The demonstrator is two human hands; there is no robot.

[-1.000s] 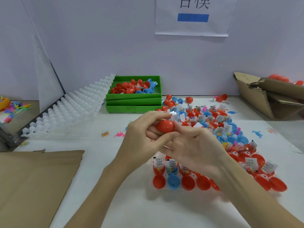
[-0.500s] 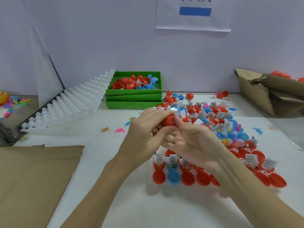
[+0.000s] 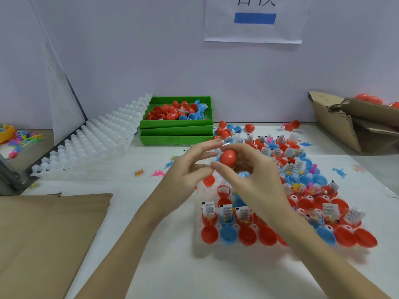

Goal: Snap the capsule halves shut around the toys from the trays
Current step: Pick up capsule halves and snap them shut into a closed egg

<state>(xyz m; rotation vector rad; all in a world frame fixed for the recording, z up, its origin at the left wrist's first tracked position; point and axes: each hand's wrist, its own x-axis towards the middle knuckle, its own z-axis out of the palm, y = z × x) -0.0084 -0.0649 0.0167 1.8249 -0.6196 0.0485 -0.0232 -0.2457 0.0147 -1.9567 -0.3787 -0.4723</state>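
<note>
Red capsule, closed, held above the desk in the grip of the right hand, thumb and fingers curled round it. Left hand just left of it, fingers spread and released, holding nothing. Below, a clear tray carries open red and blue halves; green trays stand far behind.

A torn cardboard box sits far right; flat brown cardboard lies near left.
</note>
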